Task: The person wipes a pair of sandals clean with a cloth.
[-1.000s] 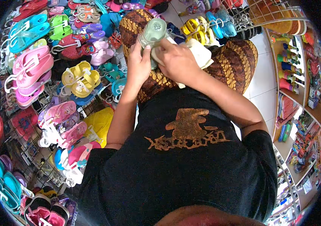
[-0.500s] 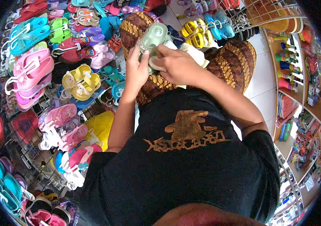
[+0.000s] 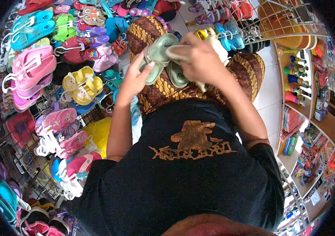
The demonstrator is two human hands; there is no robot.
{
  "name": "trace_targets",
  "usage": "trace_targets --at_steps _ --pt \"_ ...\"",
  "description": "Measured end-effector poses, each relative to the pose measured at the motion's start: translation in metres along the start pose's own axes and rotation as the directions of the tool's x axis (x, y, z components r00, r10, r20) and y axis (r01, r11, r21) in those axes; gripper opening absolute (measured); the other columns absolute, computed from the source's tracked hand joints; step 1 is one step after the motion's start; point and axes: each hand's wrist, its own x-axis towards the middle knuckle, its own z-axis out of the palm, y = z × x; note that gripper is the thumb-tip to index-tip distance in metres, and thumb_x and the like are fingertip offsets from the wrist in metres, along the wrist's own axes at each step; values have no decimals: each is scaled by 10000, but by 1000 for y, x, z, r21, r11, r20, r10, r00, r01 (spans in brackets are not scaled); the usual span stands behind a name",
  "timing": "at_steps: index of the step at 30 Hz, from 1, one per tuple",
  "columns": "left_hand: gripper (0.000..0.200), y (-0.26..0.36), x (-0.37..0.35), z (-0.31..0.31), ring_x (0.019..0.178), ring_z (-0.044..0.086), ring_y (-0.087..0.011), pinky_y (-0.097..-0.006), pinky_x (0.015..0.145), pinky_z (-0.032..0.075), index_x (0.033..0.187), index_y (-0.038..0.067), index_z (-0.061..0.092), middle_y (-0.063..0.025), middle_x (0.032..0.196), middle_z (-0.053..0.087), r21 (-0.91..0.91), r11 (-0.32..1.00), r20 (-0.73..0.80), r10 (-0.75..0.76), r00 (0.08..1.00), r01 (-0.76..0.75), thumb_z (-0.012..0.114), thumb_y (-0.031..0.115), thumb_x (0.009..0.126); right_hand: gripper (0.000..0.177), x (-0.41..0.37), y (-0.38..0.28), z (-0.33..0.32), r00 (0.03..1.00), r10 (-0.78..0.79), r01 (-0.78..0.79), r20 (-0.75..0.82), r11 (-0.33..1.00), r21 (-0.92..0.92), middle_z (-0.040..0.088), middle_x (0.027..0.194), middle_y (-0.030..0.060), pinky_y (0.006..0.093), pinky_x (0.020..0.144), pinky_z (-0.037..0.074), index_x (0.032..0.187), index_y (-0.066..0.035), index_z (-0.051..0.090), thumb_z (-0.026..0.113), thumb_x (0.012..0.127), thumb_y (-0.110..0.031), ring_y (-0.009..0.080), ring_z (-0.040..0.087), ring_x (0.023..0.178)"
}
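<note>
My left hand (image 3: 136, 75) is closed on the side of a pale green sandal (image 3: 166, 42), thumb on its strap, above my lap. A second pale green sandal part (image 3: 178, 75) shows just below and to the right, partly hidden. My right hand (image 3: 201, 59) is bent round a cream cloth (image 3: 218, 49), slightly blurred. A beige fold of what looks like the same cloth sticks out by its fingers, close to the sandal's right edge. More of the cloth hangs behind and below that hand, over my brown patterned trousers (image 3: 250, 70).
Racks of colourful sandals crowd the left, with yellow sandals (image 3: 83, 85) and pink sandals (image 3: 35, 65) nearest. Blue sandals (image 3: 230, 35) hang ahead by a wire rack (image 3: 281, 19). Shelves of small goods (image 3: 299, 76) stand right of the white tiled floor (image 3: 267, 90).
My right hand has moved up and right, off the sandal, with the cloth. The sandal in my left hand shows more fully, and the second green piece has come into view.
</note>
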Motion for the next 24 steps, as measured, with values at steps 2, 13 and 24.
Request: trace_targets --at_steps 2,13,24 --pt "521 -3 2 4 1339 497 -180 -333 1151 358 1497 -42 465 -128 1451 568 70 997 -14 7 1000 -6 621 127 1030 190 6 -12 18 996 -77 84 39 972 -219 655 1099 95 475 760 506 923 -152 763 717 739 -152 256 691 903" --pt "533 -15 8 3 1301 528 -179 -327 1136 372 1479 -53 481 -128 1400 603 35 998 1 -53 999 53 657 122 1007 263 36 8 -15 998 34 -16 59 963 -270 646 1188 84 449 834 507 997 -243 804 709 757 -196 249 676 1026" --pt "585 -12 11 1 1286 557 -180 -338 1076 456 1465 -36 485 -147 1381 602 -244 955 10 -172 985 169 719 82 942 474 39 102 -31 711 412 -445 570 891 -89 663 1333 116 431 983 531 1205 -192 764 691 750 -306 332 671 1150"
